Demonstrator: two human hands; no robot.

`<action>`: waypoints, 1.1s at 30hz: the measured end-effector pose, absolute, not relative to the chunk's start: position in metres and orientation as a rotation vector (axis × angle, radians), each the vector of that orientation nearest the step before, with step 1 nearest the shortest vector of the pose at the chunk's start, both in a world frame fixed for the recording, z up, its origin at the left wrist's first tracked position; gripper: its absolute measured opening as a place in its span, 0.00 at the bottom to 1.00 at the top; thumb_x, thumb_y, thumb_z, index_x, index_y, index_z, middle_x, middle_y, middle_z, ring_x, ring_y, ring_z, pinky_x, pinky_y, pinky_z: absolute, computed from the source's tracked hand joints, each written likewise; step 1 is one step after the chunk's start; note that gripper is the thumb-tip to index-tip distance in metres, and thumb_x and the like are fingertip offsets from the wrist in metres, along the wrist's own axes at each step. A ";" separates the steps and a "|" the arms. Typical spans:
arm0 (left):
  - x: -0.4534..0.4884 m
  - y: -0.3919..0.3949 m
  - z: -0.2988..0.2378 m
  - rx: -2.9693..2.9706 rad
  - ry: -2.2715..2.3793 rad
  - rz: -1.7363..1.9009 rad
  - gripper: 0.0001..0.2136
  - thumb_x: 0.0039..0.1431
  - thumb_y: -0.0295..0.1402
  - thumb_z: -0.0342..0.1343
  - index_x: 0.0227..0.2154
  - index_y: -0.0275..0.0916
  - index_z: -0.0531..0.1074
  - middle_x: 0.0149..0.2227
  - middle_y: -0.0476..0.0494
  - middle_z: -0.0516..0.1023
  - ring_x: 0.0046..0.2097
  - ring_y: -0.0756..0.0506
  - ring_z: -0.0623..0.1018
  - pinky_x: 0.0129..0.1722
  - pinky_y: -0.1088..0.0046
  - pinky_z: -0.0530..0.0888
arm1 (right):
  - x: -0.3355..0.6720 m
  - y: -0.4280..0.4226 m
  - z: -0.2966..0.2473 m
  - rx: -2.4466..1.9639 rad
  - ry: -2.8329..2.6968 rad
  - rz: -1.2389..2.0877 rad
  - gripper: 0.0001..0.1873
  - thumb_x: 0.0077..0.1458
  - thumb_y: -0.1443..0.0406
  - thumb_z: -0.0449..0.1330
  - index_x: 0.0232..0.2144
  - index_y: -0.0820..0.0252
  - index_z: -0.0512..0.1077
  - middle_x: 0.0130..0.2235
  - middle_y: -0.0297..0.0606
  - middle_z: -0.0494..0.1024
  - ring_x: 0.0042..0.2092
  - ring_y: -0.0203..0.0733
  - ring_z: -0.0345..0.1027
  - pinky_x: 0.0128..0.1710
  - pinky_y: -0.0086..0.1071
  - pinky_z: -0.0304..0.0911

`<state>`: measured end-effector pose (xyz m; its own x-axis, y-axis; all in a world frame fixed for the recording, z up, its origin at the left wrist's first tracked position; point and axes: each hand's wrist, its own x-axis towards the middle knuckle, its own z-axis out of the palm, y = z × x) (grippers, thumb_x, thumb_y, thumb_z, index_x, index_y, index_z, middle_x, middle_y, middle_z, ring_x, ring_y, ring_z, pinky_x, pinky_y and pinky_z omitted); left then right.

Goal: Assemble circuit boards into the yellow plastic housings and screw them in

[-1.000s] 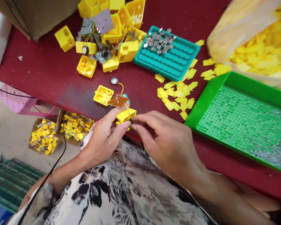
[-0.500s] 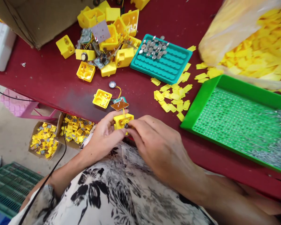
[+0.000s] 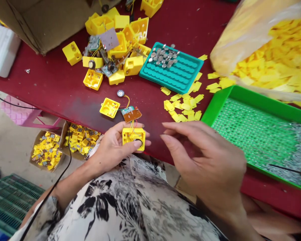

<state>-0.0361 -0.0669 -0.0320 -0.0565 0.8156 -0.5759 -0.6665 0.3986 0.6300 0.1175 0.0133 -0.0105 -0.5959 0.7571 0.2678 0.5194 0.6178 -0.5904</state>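
My left hand grips a small yellow plastic box at the near edge of the red table, thumb pressed on its front. Thin wires run from the box up to a brown circuit board, a second yellow box half and a small round speaker lying on the table. My right hand hovers just right of the box, fingers stretched out and apart, holding nothing.
A pile of yellow boxes and circuit parts lies at the back. A teal tray holds metal discs. Loose yellow tabs, a green tray of small metal pieces and a bag of yellow tabs are at right.
My right hand has let go of the yellow box and drawn away to the right, its fingers opening. The left hand keeps the box, turned to show its front face.
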 end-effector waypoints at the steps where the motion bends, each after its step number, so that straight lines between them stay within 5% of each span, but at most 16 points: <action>1: -0.036 -0.067 -0.033 0.173 1.059 1.216 0.17 0.51 0.27 0.66 0.43 0.36 0.69 0.41 0.42 0.82 0.40 0.44 0.83 0.40 0.70 0.77 | 0.117 0.013 -0.011 -1.009 -2.329 0.636 0.05 0.59 0.71 0.60 0.39 0.64 0.75 0.33 0.38 0.79 0.35 0.34 0.73 0.35 0.27 0.68; 6: -0.036 -0.069 -0.039 0.207 0.970 1.173 0.17 0.52 0.28 0.66 0.43 0.36 0.69 0.40 0.42 0.82 0.39 0.46 0.83 0.39 0.72 0.77 | 0.118 0.017 -0.019 -1.100 -2.204 0.787 0.05 0.60 0.69 0.60 0.37 0.59 0.76 0.34 0.36 0.79 0.35 0.33 0.73 0.35 0.27 0.68; 12: -0.039 -0.070 -0.033 0.309 0.957 1.084 0.14 0.54 0.26 0.63 0.43 0.36 0.68 0.39 0.43 0.81 0.38 0.49 0.82 0.40 0.74 0.75 | 0.103 0.048 -0.040 -1.186 -1.803 1.879 0.23 0.60 0.47 0.56 0.32 0.61 0.75 0.25 0.36 0.76 0.23 0.32 0.67 0.20 0.25 0.62; 15: -0.041 -0.072 -0.031 0.320 0.969 1.049 0.16 0.54 0.28 0.63 0.45 0.37 0.68 0.41 0.41 0.79 0.39 0.47 0.82 0.36 0.74 0.74 | 0.092 0.062 -0.040 -1.109 -1.764 2.079 0.29 0.54 0.41 0.58 0.34 0.63 0.74 0.26 0.36 0.74 0.23 0.32 0.65 0.19 0.25 0.60; 21: -0.045 -0.073 -0.035 0.613 1.322 0.994 0.19 0.56 0.29 0.57 0.52 0.40 0.67 0.46 0.41 0.78 0.44 0.43 0.78 0.43 0.68 0.74 | 0.072 0.074 -0.023 -1.052 -2.352 1.294 0.18 0.55 0.51 0.60 0.32 0.59 0.77 0.30 0.38 0.76 0.30 0.36 0.67 0.29 0.31 0.62; 26: -0.046 -0.070 -0.036 0.970 1.554 0.823 0.15 0.56 0.27 0.53 0.47 0.38 0.71 0.41 0.42 0.79 0.44 0.39 0.77 0.44 0.65 0.71 | 0.046 0.068 -0.009 -0.964 -3.034 0.626 0.23 0.56 0.50 0.60 0.20 0.61 0.75 0.22 0.39 0.72 0.25 0.38 0.62 0.25 0.33 0.46; 29: -0.046 -0.070 -0.040 0.957 1.526 0.863 0.17 0.56 0.26 0.53 0.49 0.38 0.70 0.42 0.43 0.79 0.43 0.40 0.77 0.44 0.65 0.72 | 0.039 0.068 -0.004 -1.008 -3.122 0.443 0.19 0.56 0.55 0.60 0.21 0.62 0.75 0.21 0.40 0.73 0.23 0.40 0.63 0.24 0.34 0.40; 33: -0.043 -0.070 -0.046 0.710 1.426 1.025 0.22 0.55 0.27 0.55 0.54 0.40 0.66 0.44 0.44 0.76 0.40 0.44 0.76 0.42 0.65 0.75 | 0.041 0.070 0.000 -0.999 -2.994 0.509 0.10 0.57 0.65 0.58 0.28 0.61 0.78 0.26 0.39 0.78 0.27 0.40 0.69 0.26 0.34 0.49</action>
